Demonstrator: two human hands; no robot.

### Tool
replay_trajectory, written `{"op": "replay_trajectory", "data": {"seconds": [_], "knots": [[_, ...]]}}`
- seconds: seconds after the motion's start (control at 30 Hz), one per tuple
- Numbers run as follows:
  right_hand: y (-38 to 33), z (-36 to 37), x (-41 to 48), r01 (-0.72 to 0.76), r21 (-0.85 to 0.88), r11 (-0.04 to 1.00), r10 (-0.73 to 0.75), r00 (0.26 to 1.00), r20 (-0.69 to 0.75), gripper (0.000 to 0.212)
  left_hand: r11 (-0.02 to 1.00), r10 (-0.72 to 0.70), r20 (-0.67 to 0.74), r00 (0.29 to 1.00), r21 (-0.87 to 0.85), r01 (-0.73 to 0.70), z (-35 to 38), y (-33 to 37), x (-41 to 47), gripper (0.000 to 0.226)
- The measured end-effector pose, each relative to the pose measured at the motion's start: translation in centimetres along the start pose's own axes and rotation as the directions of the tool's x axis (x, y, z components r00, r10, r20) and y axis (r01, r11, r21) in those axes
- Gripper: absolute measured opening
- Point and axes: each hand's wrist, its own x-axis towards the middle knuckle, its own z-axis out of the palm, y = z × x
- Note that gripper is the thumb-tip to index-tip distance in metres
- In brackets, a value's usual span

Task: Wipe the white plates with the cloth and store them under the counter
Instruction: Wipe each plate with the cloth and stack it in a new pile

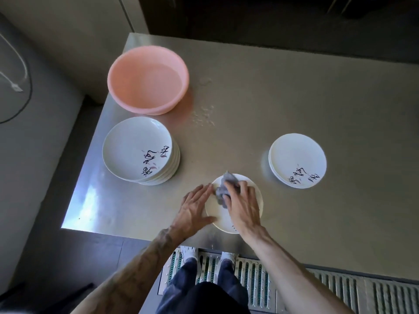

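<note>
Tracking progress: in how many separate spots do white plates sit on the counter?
3: a tall stack at left, a short stack at right, one plate under the cloth at the near edge. Plates inside the stacks are hidden.

We've got a pink basin [147, 80] up top left (some water in it, looks like), splashed droplets [204, 114] just right of it, and a slatted metal floor grate [254, 282] below.

Dark trousers [192, 282], white shoes [188, 250], tattooed forearm [145, 257]
</note>
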Motion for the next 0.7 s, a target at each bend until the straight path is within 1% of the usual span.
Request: {"op": "replay_trajectory", "data": {"seconds": [0.1,0.17,0.23,0.3,0.33,0.4,0.47,0.53,0.6,0.7], "knots": [[-1.7,1.2,-1.1,0.126,0.004,0.992,-0.126,0.991,0.043,0.053,0.999,0.035,-0.046,0.998,0.029,-0.034,0.3,-0.6,0.1,0.101],[-0.9,1.0,-1.2,0.159,-0.002,0.987,-0.159,0.985,0.064,0.059,0.998,0.045,-0.043,0.998,0.037,-0.044,0.4,-0.7,0.1,0.102],[0.8,0.4,-0.3,0.111,-0.047,0.993,-0.111,0.994,-0.001,0.068,0.998,0.048,-0.025,0.999,0.040,-0.047,0.3,-0.8,0.1,0.105],[2.1,0.2,0.6,0.040,-0.124,0.991,-0.050,0.996,-0.078,0.072,0.998,0.050,-0.024,0.998,0.043,-0.049,0.3,-0.8,0.1,0.105],[2.1,0.4,0.8,0.035,-0.142,0.989,-0.048,0.995,-0.088,0.073,0.998,0.045,-0.018,0.999,0.047,-0.045,0.3,-0.8,0.2,0.106],[0.6,1.5,0.5,0.084,-0.091,0.992,-0.091,0.993,-0.079,0.075,0.998,0.036,-0.011,0.999,0.057,-0.035,0.4,-0.8,0.2,0.106],[-1.3,2.5,-0.6,0.155,-0.020,0.988,-0.156,0.986,-0.064,0.069,0.997,0.031,-0.024,0.999,0.065,-0.029,0.6,-0.9,0.2,0.107],[-2.0,2.9,-1.3,0.192,0.018,0.981,-0.190,0.980,-0.061,0.057,0.998,0.033,-0.033,0.999,0.057,-0.031,0.6,-1.0,0.1,0.107],[-1.4,2.3,-0.6,0.181,0.055,0.982,-0.178,0.983,-0.053,0.049,0.998,0.030,-0.021,0.999,0.063,-0.029,0.5,-1.0,0.1,0.107],[0.6,1.2,1.1,0.140,0.026,0.990,-0.140,0.990,-0.024,0.050,0.995,0.028,-0.014,1.000,0.092,-0.026,0.5,-1.1,0.1,0.108]]}}
